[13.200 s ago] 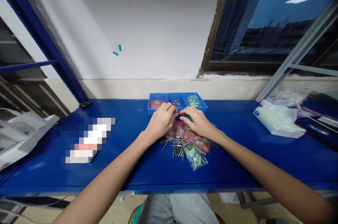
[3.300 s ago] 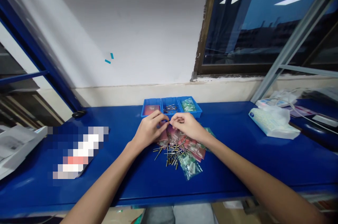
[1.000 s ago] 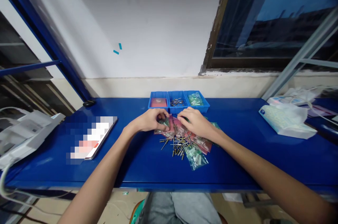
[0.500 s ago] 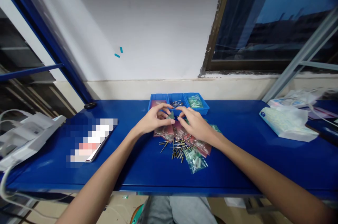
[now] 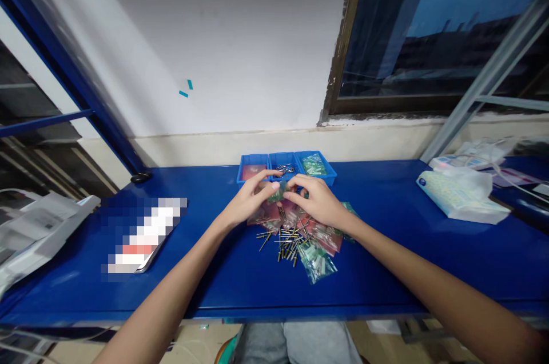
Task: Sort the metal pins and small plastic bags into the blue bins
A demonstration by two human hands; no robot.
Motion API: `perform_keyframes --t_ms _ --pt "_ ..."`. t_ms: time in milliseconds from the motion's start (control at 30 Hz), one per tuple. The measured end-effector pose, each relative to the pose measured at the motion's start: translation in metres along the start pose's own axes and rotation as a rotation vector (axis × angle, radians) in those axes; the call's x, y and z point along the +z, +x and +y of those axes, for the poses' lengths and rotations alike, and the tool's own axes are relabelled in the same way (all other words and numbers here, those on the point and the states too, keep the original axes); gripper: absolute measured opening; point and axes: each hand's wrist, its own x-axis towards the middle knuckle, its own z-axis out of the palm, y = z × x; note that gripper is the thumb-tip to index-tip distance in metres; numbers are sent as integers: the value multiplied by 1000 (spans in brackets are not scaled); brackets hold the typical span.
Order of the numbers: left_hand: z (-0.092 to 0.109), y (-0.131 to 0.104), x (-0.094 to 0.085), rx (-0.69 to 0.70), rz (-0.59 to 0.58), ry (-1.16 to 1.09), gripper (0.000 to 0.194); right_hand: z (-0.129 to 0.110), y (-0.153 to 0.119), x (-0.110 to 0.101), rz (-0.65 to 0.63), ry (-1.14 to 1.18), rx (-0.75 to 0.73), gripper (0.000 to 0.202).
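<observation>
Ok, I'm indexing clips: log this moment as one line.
left hand: holds green packet | right hand: at same packet | metal pins: loose on table | blue trays: behind hands

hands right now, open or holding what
Left hand: closed on a small green bag.
Right hand: fingers curled beside the bag; grip cannot be told.

Three bins [image 5: 330, 174] stand side by side at the back of the surface [image 5: 386, 198], before the wall [image 5: 257, 67]. The left bin [image 5: 253, 156] holds a sheet-like item [image 5: 254, 171], the middle bin [image 5: 281, 156] rivets [image 5: 286, 168], the right bin [image 5: 331, 175] packets [image 5: 314, 164]. Before them lie loose rivets [image 5: 290, 245], with loose packets [image 5: 328, 240] behind and right. A phone [image 5: 150, 256] lies well left, a tissue pack [image 5: 463, 199] well right.
</observation>
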Motion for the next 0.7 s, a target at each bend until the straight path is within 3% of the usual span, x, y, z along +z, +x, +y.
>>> perform_keyframes --t_ms 200,367,700 --pt "-7 -1 13 50 133 24 53 11 3 5 71 160 158 20" --pt "-8 -4 16 246 111 318 50 14 5 5 73 196 156 24" --pt "-6 -5 15 275 129 471 44 8 3 0 122 296 112 19"
